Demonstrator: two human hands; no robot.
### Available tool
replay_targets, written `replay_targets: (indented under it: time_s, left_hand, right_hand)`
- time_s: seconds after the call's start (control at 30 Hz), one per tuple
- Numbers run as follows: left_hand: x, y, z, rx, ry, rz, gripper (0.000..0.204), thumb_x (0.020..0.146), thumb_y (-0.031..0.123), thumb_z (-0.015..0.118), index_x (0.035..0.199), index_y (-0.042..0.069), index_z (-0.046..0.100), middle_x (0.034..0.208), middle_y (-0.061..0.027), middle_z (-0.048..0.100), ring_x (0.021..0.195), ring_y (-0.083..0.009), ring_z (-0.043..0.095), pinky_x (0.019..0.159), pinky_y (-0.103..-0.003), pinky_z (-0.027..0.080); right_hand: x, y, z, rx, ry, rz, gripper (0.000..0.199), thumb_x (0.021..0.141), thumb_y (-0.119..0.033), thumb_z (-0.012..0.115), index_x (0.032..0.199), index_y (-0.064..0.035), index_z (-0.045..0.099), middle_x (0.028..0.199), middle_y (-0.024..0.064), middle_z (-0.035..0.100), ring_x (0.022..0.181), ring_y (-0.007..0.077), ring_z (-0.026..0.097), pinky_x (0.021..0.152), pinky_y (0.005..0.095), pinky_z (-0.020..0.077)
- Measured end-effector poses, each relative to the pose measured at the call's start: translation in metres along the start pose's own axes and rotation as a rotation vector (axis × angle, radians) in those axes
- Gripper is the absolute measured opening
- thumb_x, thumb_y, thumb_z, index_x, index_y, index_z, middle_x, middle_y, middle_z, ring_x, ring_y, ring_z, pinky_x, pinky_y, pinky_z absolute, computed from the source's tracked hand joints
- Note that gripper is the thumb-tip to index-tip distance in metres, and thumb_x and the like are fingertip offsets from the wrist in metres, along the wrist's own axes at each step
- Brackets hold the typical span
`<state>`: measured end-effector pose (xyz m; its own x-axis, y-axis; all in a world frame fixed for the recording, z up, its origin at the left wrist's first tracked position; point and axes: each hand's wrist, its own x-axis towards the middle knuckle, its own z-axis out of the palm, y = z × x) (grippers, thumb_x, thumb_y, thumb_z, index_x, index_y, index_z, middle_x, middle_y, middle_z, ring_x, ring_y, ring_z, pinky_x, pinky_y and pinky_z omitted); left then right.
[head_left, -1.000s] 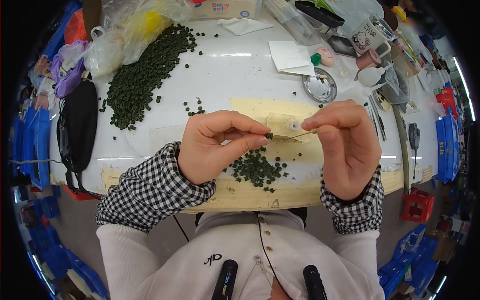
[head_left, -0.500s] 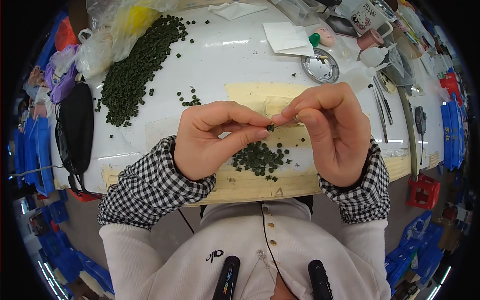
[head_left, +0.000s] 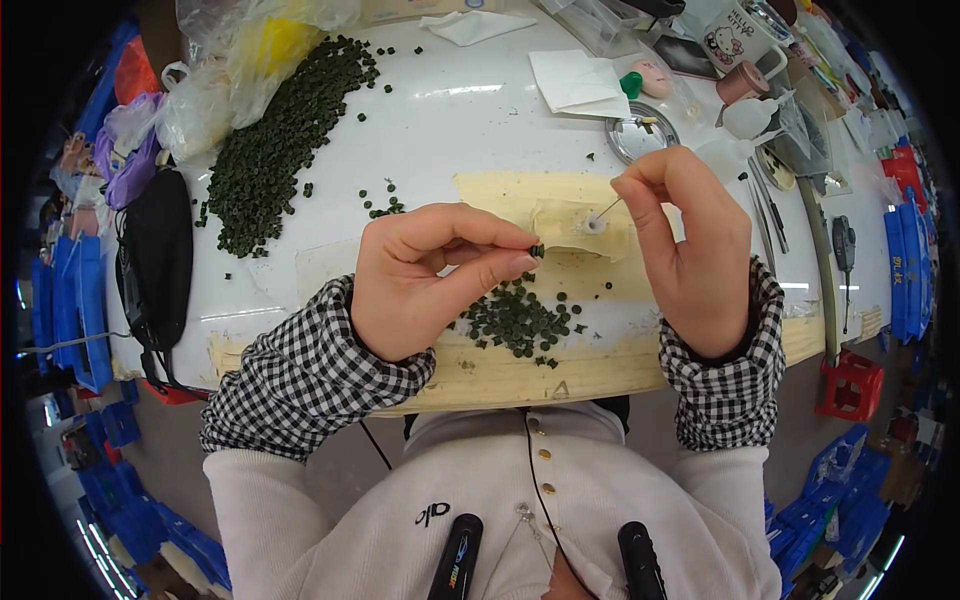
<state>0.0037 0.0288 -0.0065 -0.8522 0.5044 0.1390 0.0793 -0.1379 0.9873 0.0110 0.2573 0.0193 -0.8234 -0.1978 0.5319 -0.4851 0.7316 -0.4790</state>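
Over the middle of the white table, my left hand [head_left: 415, 285] pinches a small dark green part [head_left: 538, 251] between thumb and forefinger. To its right, my right hand [head_left: 700, 255] grips a thin needle-like metal tool [head_left: 608, 208] by its upper end. The tool's lower tip reaches a small white round holder [head_left: 595, 225] that is set on a yellowish taped block [head_left: 560, 232]. Below my hands lies a small heap of round dark green parts [head_left: 515, 318]. A much larger heap of dark green parts [head_left: 275, 150] spreads across the far left.
Clear plastic bags [head_left: 195, 110] and a black pouch [head_left: 155, 260] lie at the left. Farther back are white paper napkins [head_left: 577, 80] and a round metal dish [head_left: 640, 134]. Tweezers [head_left: 766, 215], a white mug [head_left: 740, 42] and a white squeeze bottle [head_left: 748, 117] crowd the right side.
My right hand has moved away from my left, bringing the needle-like tool's tip to the white holder. My left hand stays nearly in place, still pinching the green part.
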Motion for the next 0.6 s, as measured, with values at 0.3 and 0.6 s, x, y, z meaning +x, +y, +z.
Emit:
replay_targets:
  time_s: [0.3, 0.6]
  left_hand:
    - [-0.001, -0.002, -0.002, -0.040, 0.058, 0.044, 0.015, 0.086, -0.009, 0.062, 0.101, -0.006, 0.063, 0.097, -0.0158, 0.068, 0.092, -0.0199, 0.068, 0.080, -0.029, 0.056]
    - [0.000, -0.004, -0.001, -0.047, 0.131, 0.083, 0.015, 0.086, -0.009, 0.062, 0.101, -0.005, 0.064, 0.096, -0.0141, 0.068, 0.090, -0.0188, 0.067, 0.078, -0.028, 0.055]
  right_hand:
    - [0.002, -0.009, -0.006, -0.076, 0.008, -0.093, 0.012, 0.082, -0.002, 0.069, 0.093, 0.0006, 0.066, 0.084, 0.0103, 0.062, 0.075, 0.0224, 0.060, 0.067, 0.0303, 0.0473]
    - [-0.008, -0.023, 0.006, 0.444, -0.207, -0.066, 0.032, 0.082, 0.005, 0.065, 0.114, -0.0002, 0.066, 0.086, 0.0110, 0.062, 0.070, 0.0186, 0.060, 0.061, 0.0267, 0.0486]
